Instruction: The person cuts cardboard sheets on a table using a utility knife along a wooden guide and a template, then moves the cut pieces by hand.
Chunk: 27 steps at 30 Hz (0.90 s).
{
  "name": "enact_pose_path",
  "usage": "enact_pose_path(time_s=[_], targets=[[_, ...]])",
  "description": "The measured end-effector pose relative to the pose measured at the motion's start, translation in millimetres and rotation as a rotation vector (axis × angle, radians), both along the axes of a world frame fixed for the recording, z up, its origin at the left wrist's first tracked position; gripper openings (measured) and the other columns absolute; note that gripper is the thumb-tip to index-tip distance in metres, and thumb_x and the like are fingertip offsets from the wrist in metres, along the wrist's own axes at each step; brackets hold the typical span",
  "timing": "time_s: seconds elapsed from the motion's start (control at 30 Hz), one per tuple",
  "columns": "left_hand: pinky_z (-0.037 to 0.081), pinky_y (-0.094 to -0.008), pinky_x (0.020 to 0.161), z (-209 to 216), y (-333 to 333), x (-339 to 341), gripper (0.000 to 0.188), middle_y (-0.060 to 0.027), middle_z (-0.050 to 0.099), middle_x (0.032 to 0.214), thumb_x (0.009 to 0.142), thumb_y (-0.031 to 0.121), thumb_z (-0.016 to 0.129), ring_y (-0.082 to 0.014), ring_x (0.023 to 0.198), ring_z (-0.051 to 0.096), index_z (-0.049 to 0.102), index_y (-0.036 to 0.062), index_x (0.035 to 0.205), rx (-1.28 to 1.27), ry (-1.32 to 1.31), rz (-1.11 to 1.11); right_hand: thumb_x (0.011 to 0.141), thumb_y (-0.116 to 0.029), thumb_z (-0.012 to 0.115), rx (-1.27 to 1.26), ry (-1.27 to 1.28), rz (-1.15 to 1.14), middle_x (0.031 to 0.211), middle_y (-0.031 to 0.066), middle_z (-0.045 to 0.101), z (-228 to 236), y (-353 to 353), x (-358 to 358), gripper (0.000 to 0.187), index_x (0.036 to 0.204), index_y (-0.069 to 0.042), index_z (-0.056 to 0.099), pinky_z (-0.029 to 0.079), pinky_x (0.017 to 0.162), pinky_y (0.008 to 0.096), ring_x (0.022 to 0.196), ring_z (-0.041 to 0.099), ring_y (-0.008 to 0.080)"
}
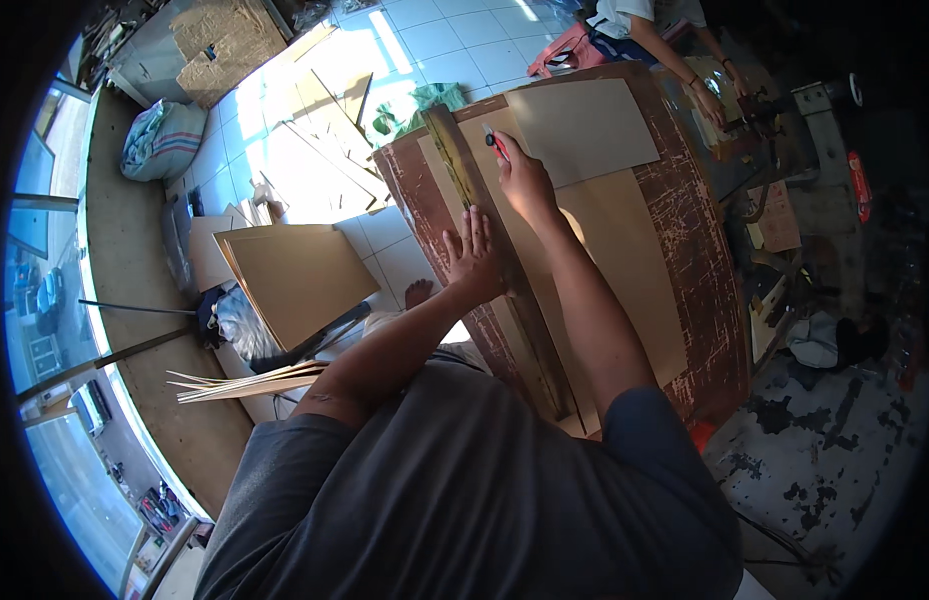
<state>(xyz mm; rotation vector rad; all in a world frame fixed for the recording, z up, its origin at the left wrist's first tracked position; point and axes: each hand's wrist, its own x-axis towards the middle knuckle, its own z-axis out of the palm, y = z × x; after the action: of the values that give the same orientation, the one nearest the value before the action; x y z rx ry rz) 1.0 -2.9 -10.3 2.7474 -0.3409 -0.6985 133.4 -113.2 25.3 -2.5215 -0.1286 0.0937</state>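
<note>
Across the worn table (pixel 685 230) lie cardboard sheets (pixel 605 250), a grey sheet (pixel 585 130) at its far edge. Along the table's left edge, the left hand (pixel 472 258) presses flat on a long straightedge (pixel 495 250); the right hand (pixel 525 180) grips a red knife (pixel 496 142).

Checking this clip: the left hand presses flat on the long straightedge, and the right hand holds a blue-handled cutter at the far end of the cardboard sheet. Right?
Not quite: the cutter has a red handle, not blue. The head view shows it gripped in the right hand at the far end of the cardboard sheet, while the left hand presses flat on the long straightedge, as stated.
</note>
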Motion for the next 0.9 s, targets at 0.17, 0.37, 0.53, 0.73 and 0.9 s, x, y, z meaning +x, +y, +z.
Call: enact_pose_path(time_s=[0.17,0.37,0.53,0.73,0.9], targets=[[0.004,-0.0674,0.116,2,2,-1,0.148,-0.0270,-0.011,0.162,0.059,0.067,0.082,-0.0395,0.151,-0.012,-0.003,-0.0090,0.153,-0.004,-0.002,0.018,0.096,-0.019,0.052,-0.082,-0.041,0.066,0.096,0.0228,0.070,-18,34,46,0.043,0.139,-0.019,0.050,0.053,0.076,0.0534,0.089,0.067,0.0437],[-0.001,-0.0679,0.115,8,4,1,0.139,-0.0258,-0.011,0.163,0.065,0.063,0.080,-0.0378,0.151,-0.015,0.000,-0.0079,0.154,-0.061,0.066,0.009,0.096,-0.018,0.052,-0.177,0.054,0.130,0.100,0.0232,0.069,-6,45,49,0.037,0.132,-0.016,0.059,0.053,0.078,0.0521,0.091,0.066,0.0438],[0.001,-0.0681,0.116,-1,2,-1,0.144,-0.0269,-0.009,0.162,0.061,0.067,0.080,-0.0386,0.152,-0.012,0.000,-0.0094,0.153,-0.039,-0.002,0.017,0.096,-0.014,0.048,-0.273,0.061,0.172,0.102,0.0227,0.070,2,52,54,0.037,0.131,-0.013,0.060,0.054,0.080,0.0502,0.092,0.067,0.0425],[0.000,-0.0688,0.115,2,2,1,0.144,-0.0271,-0.010,0.162,0.062,0.066,0.080,-0.0390,0.151,-0.013,-0.001,-0.0098,0.153,-0.027,0.031,0.009,0.099,-0.016,0.037,-0.310,0.149,0.215,0.105,0.0235,0.070,15,51,58,0.041,0.131,-0.009,0.060,0.053,0.086,0.0504,0.099,0.067,0.0419],[0.000,-0.0693,0.114,3,3,0,0.147,-0.0281,-0.012,0.162,0.060,0.067,0.081,-0.0400,0.151,-0.016,-0.003,-0.0102,0.153,-0.040,0.056,0.006,0.098,-0.015,0.041,-0.340,0.182,0.246,0.108,0.0222,0.069,21,41,43,0.038,0.131,-0.011,0.060,0.053,0.087,0.0495,0.100,0.067,0.0409]])
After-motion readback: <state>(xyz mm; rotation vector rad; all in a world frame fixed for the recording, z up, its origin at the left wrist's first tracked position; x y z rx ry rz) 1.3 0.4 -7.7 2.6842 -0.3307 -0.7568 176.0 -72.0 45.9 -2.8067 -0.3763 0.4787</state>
